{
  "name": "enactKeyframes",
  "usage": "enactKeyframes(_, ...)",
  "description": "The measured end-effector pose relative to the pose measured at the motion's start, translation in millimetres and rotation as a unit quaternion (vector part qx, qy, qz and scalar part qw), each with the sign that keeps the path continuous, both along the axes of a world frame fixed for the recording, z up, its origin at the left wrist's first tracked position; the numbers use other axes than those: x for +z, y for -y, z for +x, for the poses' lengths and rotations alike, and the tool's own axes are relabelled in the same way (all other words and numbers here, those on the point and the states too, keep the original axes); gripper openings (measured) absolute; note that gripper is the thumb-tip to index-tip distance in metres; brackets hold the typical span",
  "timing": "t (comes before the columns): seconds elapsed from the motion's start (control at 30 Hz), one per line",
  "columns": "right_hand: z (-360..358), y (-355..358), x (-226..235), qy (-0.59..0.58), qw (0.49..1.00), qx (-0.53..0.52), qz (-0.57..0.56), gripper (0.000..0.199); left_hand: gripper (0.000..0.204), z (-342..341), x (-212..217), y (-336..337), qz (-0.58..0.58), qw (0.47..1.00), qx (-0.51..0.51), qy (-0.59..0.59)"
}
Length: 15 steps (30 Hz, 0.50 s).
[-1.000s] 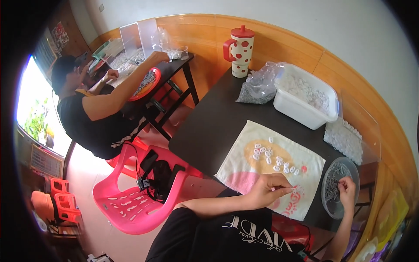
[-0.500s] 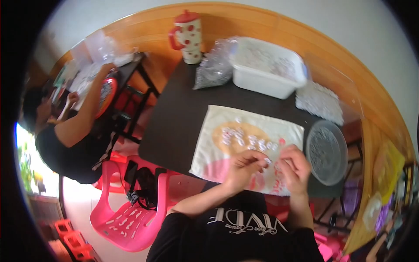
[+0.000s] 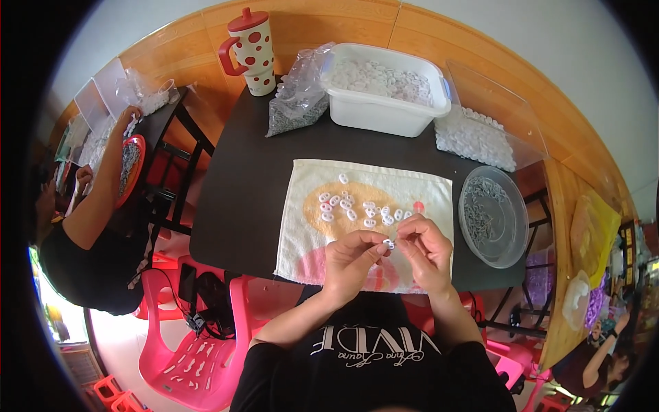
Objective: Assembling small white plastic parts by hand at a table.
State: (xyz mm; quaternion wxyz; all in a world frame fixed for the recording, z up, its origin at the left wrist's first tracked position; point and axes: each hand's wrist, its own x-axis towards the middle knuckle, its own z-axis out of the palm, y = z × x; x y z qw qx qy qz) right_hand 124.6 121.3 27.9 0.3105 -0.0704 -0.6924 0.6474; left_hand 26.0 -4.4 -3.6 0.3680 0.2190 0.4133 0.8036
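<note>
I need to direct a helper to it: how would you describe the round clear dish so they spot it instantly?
Start at the black table. Right of the towel, near the right edge, sits the round clear dish. Unlike the white rectangular tub behind, it is shallow, see-through and circular.

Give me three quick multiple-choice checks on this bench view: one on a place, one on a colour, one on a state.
1. Where does the round clear dish sit?
A. To the right of the towel
B. Behind the white tub
C. On the pink chair

2. What colour are the lid and handle of the spotted mug?
A. Blue
B. Red
C. Green

3. What are the two hands doing?
A. Resting flat on the table
B. One is inside the tub
C. Both pinch one small white piece together

Key: 1 A, the round clear dish lies at the right edge of the towel. 2 B, the spotted mug has a red lid and handle. 3 C, the left hand and right hand meet on the small white piece above the towel.
</note>
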Motion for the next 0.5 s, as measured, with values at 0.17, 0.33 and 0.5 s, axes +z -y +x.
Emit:
enactKeyframes(0.17, -1, 0, -1, 0.002, 0.999, -0.005, 0.047, 0.014, 0.014, 0, -1, 2, 0.0, 1.0, 0.004, 0.001)
enactKeyframes(0.33, -3, -1, 6, 0.01, 0.987, -0.011, 0.159, 0.014, 0.013, 2, -1, 2, -0.017, 0.999, 0.03, -0.024)
enactKeyframes(0.5, -8, 3, 9, 0.002, 0.977, -0.048, 0.206, 0.009, 0.013, 6, -5, 1, -0.02, 0.997, 0.054, -0.043)
